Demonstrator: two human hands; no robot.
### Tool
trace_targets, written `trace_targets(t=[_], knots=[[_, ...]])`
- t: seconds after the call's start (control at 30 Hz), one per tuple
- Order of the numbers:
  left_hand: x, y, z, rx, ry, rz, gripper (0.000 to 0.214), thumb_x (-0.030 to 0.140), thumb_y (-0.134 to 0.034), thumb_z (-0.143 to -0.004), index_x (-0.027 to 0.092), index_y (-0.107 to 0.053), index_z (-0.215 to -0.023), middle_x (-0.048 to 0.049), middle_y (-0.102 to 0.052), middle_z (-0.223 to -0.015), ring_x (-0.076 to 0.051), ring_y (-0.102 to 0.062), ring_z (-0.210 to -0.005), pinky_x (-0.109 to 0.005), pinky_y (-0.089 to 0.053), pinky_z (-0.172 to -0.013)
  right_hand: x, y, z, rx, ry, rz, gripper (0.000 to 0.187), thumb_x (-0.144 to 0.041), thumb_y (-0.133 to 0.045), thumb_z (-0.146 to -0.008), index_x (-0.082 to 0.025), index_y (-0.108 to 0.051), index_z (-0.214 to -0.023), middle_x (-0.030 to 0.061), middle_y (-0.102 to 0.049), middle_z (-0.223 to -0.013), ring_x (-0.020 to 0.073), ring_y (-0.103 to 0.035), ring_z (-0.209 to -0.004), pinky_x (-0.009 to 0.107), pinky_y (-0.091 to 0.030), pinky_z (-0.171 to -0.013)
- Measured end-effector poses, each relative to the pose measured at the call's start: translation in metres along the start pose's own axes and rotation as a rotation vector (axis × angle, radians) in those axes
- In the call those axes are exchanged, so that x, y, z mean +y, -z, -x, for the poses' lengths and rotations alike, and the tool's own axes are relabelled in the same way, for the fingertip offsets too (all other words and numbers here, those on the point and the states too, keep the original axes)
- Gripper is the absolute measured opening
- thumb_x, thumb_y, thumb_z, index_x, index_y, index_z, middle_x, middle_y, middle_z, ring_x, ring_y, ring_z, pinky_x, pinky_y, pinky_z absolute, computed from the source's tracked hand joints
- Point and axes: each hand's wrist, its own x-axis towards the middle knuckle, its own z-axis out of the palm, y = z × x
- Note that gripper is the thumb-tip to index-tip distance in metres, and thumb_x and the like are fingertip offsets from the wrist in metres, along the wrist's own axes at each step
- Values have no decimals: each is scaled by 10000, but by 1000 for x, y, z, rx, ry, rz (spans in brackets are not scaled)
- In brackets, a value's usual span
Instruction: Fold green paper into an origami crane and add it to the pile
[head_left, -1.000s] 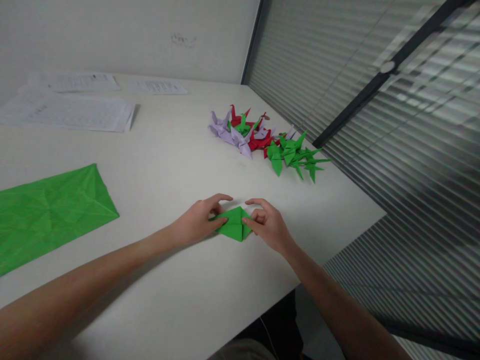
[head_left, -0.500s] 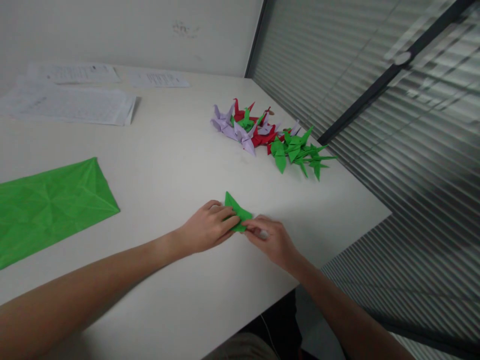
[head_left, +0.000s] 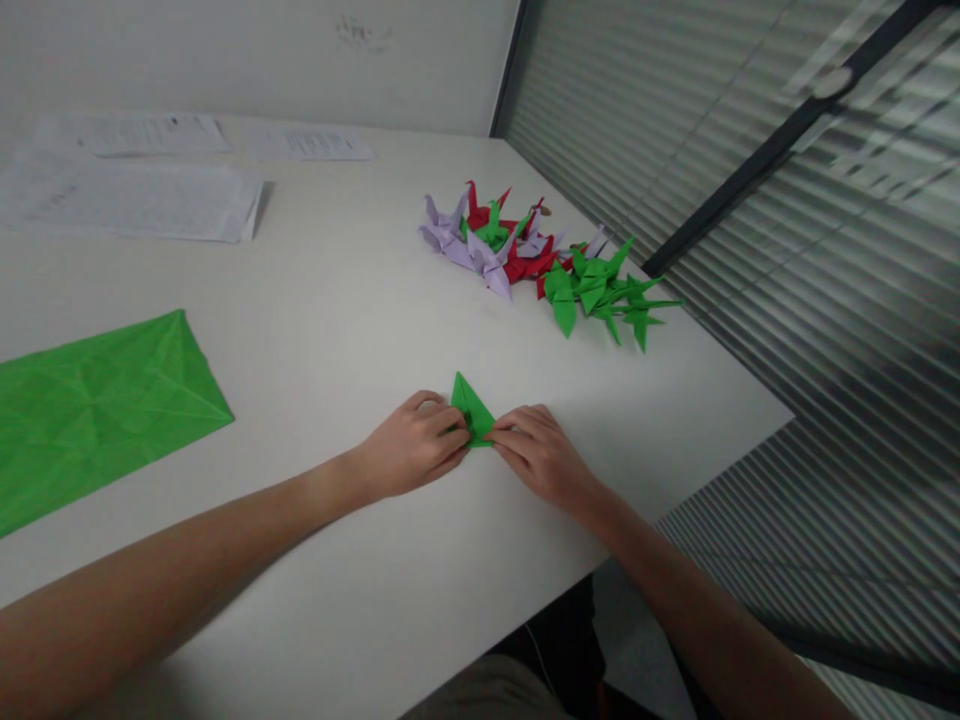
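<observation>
A small piece of folded green paper [head_left: 474, 408] lies on the white table, with one pointed corner facing away from me. My left hand [head_left: 420, 442] has its bent fingers closed on the paper's left edge. At the lower right corner, my right hand [head_left: 541, 455] pinches the paper between thumb and fingers. The fingertips of both hands cover part of the folds. Farther off lie several folded paper cranes: a lilac one [head_left: 491, 262], a red one [head_left: 531, 262] and a green one [head_left: 592, 285] among them.
To the left lies a large creased green sheet [head_left: 97, 410]. Printed papers [head_left: 142, 195] are spread at the back left. The table's right edge runs beside window blinds [head_left: 750, 330], and a pale wall [head_left: 247, 60] stands behind.
My left fingers have drawn back to the left, so more of the folded paper shows. My right hand has shifted slightly up, still pinching the corner. The view has tilted a little.
</observation>
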Motion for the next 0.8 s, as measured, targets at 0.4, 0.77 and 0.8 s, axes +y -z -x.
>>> trace_targets(t=[0.4, 0.77, 0.8], knots=[[-13, 6, 3, -27, -70, 151, 225, 244, -483, -973, 163, -657, -856, -71, -717, -1029, -174, -672, -983, -403, -423, -1021, 12, -1, -9, 24, -84, -191, 156, -275, -603, -924, -207, -731, -867, 41, -648, -844, 186, -560, -851, 361, -435, -821], [-27, 11, 4, -37, -80, 407, 114, 121, -531, -771, 174, -631, -773, -78, -709, -1027, -188, -661, -991, -410, -441, -1046, -5, -19, -11, 119, -438, -6, 160, -322, -640, -879, -202, -680, -781, 56, -591, -881, 236, -504, -927, 408, -390, -889], [-27, 12, 4, -35, -88, 417, 129, 105, -519, -752, 174, -627, -767, -83, -701, -1029, -192, -655, -996, -406, -456, -1032, -7, -20, -11, 122, -450, 19, 172, -333, -632, -883, -202, -673, -779, 58, -593, -886, 241, -501, -933, 409, -386, -884]])
